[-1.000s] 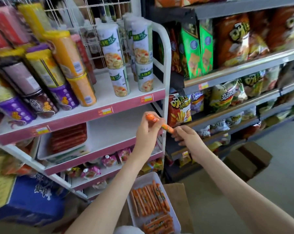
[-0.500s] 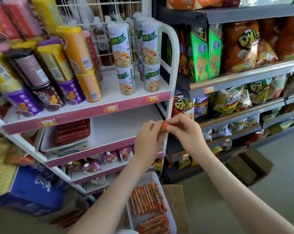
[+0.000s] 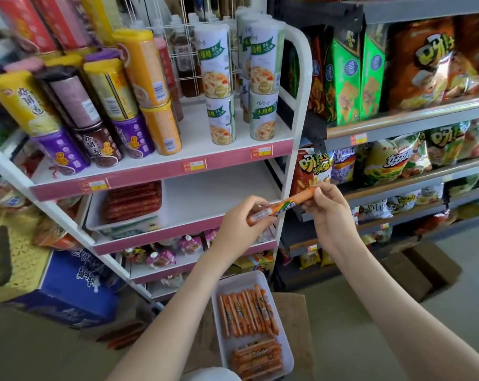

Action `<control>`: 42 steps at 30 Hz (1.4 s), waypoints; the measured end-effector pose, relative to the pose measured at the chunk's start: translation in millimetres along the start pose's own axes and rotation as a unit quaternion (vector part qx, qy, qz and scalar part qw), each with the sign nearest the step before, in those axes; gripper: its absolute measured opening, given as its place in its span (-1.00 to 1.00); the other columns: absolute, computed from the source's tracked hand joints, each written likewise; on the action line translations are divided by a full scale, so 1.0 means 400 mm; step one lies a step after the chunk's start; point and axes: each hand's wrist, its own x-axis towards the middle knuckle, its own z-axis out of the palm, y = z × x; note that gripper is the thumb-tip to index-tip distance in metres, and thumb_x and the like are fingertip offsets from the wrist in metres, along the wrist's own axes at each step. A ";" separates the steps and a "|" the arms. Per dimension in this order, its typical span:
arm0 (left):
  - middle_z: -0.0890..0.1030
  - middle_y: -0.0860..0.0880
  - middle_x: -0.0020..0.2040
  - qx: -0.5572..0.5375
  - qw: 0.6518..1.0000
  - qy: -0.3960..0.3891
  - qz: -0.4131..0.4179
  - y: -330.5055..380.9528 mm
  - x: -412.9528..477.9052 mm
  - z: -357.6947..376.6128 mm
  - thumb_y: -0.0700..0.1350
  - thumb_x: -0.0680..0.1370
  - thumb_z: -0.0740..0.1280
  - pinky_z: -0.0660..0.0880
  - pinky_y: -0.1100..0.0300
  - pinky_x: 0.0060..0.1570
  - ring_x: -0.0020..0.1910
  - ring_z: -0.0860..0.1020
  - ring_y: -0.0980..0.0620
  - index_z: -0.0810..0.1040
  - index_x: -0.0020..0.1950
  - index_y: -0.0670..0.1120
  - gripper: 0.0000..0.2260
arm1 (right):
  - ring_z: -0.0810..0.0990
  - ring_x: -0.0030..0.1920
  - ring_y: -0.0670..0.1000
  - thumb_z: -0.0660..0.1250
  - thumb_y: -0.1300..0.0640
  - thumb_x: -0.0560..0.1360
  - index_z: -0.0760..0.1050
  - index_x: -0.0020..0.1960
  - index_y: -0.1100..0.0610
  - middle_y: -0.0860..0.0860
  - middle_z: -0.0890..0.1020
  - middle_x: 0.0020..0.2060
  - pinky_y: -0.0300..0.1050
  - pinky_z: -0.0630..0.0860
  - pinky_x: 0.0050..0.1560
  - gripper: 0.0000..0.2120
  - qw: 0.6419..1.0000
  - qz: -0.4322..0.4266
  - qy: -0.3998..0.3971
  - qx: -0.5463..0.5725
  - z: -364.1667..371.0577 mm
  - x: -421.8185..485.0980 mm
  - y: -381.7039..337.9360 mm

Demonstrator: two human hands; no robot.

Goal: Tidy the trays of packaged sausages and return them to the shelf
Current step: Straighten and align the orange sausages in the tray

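An orange packaged sausage (image 3: 283, 205) is held level in front of the white rack, between both hands. My left hand (image 3: 239, 229) grips its left end and my right hand (image 3: 329, 213) pinches its right end. Below, a white tray (image 3: 227, 290) holding several orange sausages in two groups rests on a cardboard box (image 3: 296, 320). Another white tray (image 3: 94, 224) with dark red sausages sits at the left of the rack's middle shelf (image 3: 221, 199), whose right part is bare.
The white rack post (image 3: 298, 127) stands just behind the hands. Tall cans fill the upper shelf (image 3: 177, 166). Snack bags line the dark shelves (image 3: 408, 125) at right. A blue carton (image 3: 68, 287) sits on the floor at left, a cardboard box (image 3: 422, 270) at right.
The hands met at the sausage, then drew apart along it. It now lies stretched between both hands, where one second ago only my left hand held it.
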 end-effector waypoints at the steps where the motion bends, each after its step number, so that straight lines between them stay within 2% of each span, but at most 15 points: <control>1: 0.55 0.14 -0.06 -0.027 0.999 0.014 -0.012 0.000 -0.005 -0.002 -0.05 0.51 0.39 0.50 0.40 -0.25 -0.16 0.55 0.25 0.47 0.07 0.06 -0.82 | 0.50 -0.24 -0.02 0.13 0.26 0.62 0.45 -0.10 0.16 0.07 0.51 -0.23 -0.21 0.53 -0.16 -0.83 0.999 0.017 0.023 0.017 -0.006 0.004 0.007; 5: 0.52 0.23 -0.01 -0.120 0.990 0.051 -0.048 0.013 -0.020 0.000 -0.04 0.51 0.39 0.54 0.38 -0.14 -0.01 0.56 0.17 0.50 0.05 0.15 -0.83 | 0.47 -0.31 -0.08 0.11 0.21 0.65 0.43 -0.09 0.18 0.03 0.48 -0.29 -0.23 0.48 -0.19 -0.82 0.992 0.078 0.070 0.068 -0.009 0.005 0.030; 9: 0.55 0.18 0.05 -0.182 0.981 0.059 -0.018 0.031 -0.022 0.009 -0.07 0.50 0.40 0.58 0.25 -0.03 0.07 0.56 0.12 0.54 0.03 0.21 -0.81 | 0.45 -0.28 -0.06 0.10 0.20 0.65 0.42 -0.11 0.16 0.04 0.48 -0.29 -0.21 0.45 -0.12 -0.80 0.991 0.103 0.056 0.066 0.013 -0.006 0.037; 11: 0.55 0.20 0.06 -0.170 0.983 0.071 0.012 0.033 -0.019 0.014 -0.04 0.49 0.39 0.57 0.22 0.03 0.10 0.55 0.14 0.55 0.02 0.23 -0.82 | 0.48 -0.21 -0.04 0.13 0.18 0.64 0.43 -0.09 0.15 0.03 0.49 -0.26 -0.17 0.46 -0.06 -0.82 0.993 0.108 0.043 0.005 0.025 -0.010 0.039; 13: 0.56 0.27 0.05 -0.144 0.986 0.083 0.019 0.033 -0.017 0.018 -0.02 0.50 0.37 0.56 0.23 0.05 0.10 0.56 0.16 0.54 0.02 0.20 -0.85 | 0.51 -0.08 -0.04 0.15 0.16 0.63 0.47 -0.01 0.15 0.00 0.53 -0.17 -0.17 0.46 0.00 -0.86 0.986 0.089 0.031 -0.134 0.035 -0.017 0.038; 15: 0.58 0.23 0.04 -0.071 0.992 0.093 0.046 0.024 -0.017 0.020 -0.04 0.53 0.35 0.54 0.32 0.03 0.06 0.58 0.14 0.54 0.05 0.12 -0.88 | 0.51 0.01 -0.10 0.21 0.14 0.61 0.48 0.11 0.10 -0.06 0.56 -0.04 -0.24 0.43 -0.01 -0.87 0.967 0.024 -0.007 -0.252 0.045 -0.032 0.029; 18: 0.61 0.05 0.06 0.045 0.991 0.081 0.100 0.011 -0.020 0.021 -0.02 0.56 0.30 0.46 0.41 -0.01 0.03 0.56 0.13 0.56 0.16 -0.03 -0.79 | 0.48 0.11 -0.21 0.32 0.08 0.54 0.44 0.21 -0.02 -0.16 0.51 0.08 -0.29 0.42 0.10 -0.75 0.928 -0.123 -0.124 -0.328 0.071 -0.065 -0.001; 21: 0.60 -0.03 0.07 0.075 0.991 0.072 0.083 0.011 -0.025 0.025 0.01 0.54 0.21 0.46 0.29 0.02 0.04 0.53 0.09 0.56 0.17 -0.10 -0.70 | 0.45 0.10 -0.17 0.35 0.02 0.44 0.47 0.14 0.01 -0.18 0.51 0.03 -0.33 0.40 0.11 -0.72 0.854 -0.276 -0.197 -0.396 0.101 -0.088 -0.010; 23: 0.60 -0.06 0.06 0.090 0.989 0.087 0.085 0.006 -0.027 0.029 -0.03 0.55 0.20 0.40 0.38 -0.01 0.03 0.52 0.07 0.57 0.16 -0.12 -0.71 | 0.47 0.06 -0.10 0.35 0.10 0.45 0.53 0.06 0.10 -0.11 0.53 -0.02 -0.36 0.40 0.08 -0.80 0.826 -0.327 -0.201 -0.412 0.110 -0.090 -0.001; 27: 0.60 -0.07 0.01 0.129 0.979 0.111 0.111 -0.004 -0.029 0.027 -0.06 0.58 0.24 0.27 0.51 -0.09 -0.02 0.51 0.07 0.56 0.15 -0.15 -0.76 | 0.54 0.02 -0.09 0.42 0.24 0.44 0.47 0.10 -0.03 -0.03 0.56 0.01 -0.27 0.50 0.06 -0.69 0.883 -0.248 -0.181 -0.354 0.109 -0.095 -0.003; 32: 0.57 -0.02 -0.08 0.127 0.976 0.114 0.134 -0.009 -0.036 0.025 0.08 0.55 0.18 0.29 0.49 -0.17 -0.11 0.45 0.15 0.56 0.08 -0.16 -0.65 | 0.56 -0.05 -0.02 0.40 0.19 0.41 0.48 0.00 -0.09 -0.02 0.57 -0.06 -0.15 0.53 0.02 -0.75 0.897 -0.224 -0.181 -0.336 0.108 -0.099 -0.007; 35: 0.50 0.14 -0.01 0.050 0.994 0.061 0.074 -0.002 -0.041 0.019 0.13 0.53 0.27 0.41 0.44 -0.11 -0.07 0.47 0.21 0.50 0.19 -0.05 -0.66 | 0.59 -0.09 -0.05 0.39 0.29 0.45 0.52 -0.01 0.01 -0.01 0.59 -0.12 -0.14 0.55 -0.03 -0.78 0.941 -0.163 -0.146 -0.258 0.110 -0.104 -0.008; 38: 0.56 0.12 -0.05 -0.061 0.998 0.003 -0.031 -0.015 -0.050 0.006 -0.01 0.54 0.33 0.53 0.32 -0.11 -0.09 0.56 0.15 0.43 0.11 0.12 -0.82 | 0.58 -0.15 -0.07 0.30 0.32 0.52 0.52 -0.01 0.10 -0.02 0.58 -0.20 -0.17 0.54 -0.07 -0.85 0.990 -0.087 -0.046 -0.100 0.107 -0.088 -0.005; 40: 0.60 0.05 -0.07 -0.121 0.990 0.024 -0.071 -0.033 -0.060 0.002 -0.05 0.54 0.34 0.58 0.20 -0.13 -0.11 0.59 0.06 0.46 0.03 0.16 -0.86 | 0.59 -0.14 -0.03 0.28 0.27 0.55 0.51 0.05 0.14 -0.01 0.58 -0.21 -0.11 0.54 0.00 -0.88 0.999 -0.031 -0.004 -0.025 0.092 -0.065 0.008; 42: 0.60 0.05 -0.07 -0.147 0.982 0.065 -0.098 -0.044 -0.070 0.001 -0.07 0.53 0.36 0.56 0.29 -0.19 -0.12 0.59 0.10 0.50 0.01 0.13 -0.88 | 0.60 0.01 0.02 0.30 0.24 0.54 0.46 0.21 0.14 0.03 0.59 -0.07 -0.07 0.53 0.11 -0.76 0.998 0.016 0.000 -0.058 0.074 -0.045 0.037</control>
